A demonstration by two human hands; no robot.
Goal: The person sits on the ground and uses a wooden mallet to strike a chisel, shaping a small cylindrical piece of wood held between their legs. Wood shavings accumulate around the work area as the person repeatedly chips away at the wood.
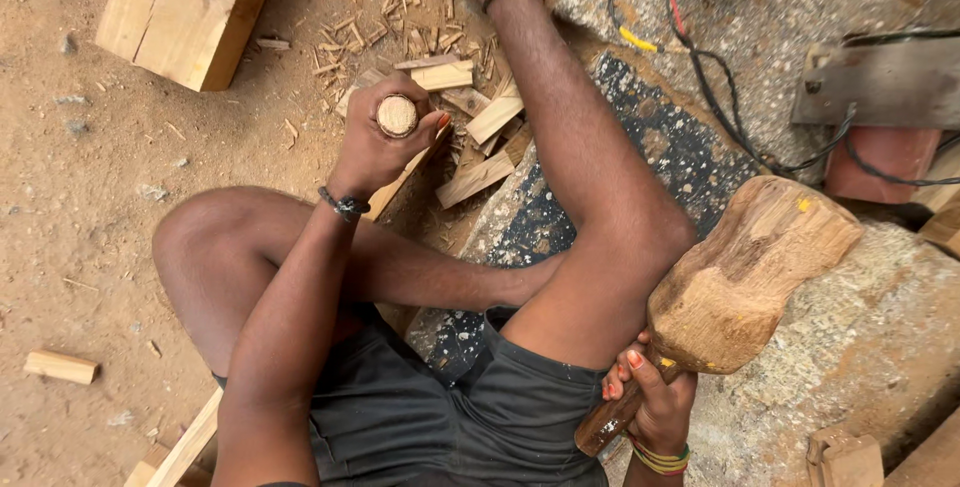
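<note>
My left hand (372, 152) is closed around a round wooden handle (397, 115), whose worn end faces up; the tool's lower end is hidden behind the hand, over a strip of wood (397, 185). My right hand (655, 402) grips the handle of a heavy wooden mallet (745, 277), held raised at the right beside my knee. I sit on the ground with one leg folded and the other stretched forward. A pile of wood chips and offcuts (455, 97) lies just past my left hand.
A thick timber block (185, 7) lies at the top left on sandy ground. A rough stone slab (850, 337) sits at the right, with black cables (720, 107) and a red brick (885, 162) above it. A small offcut (62, 367) lies at the left.
</note>
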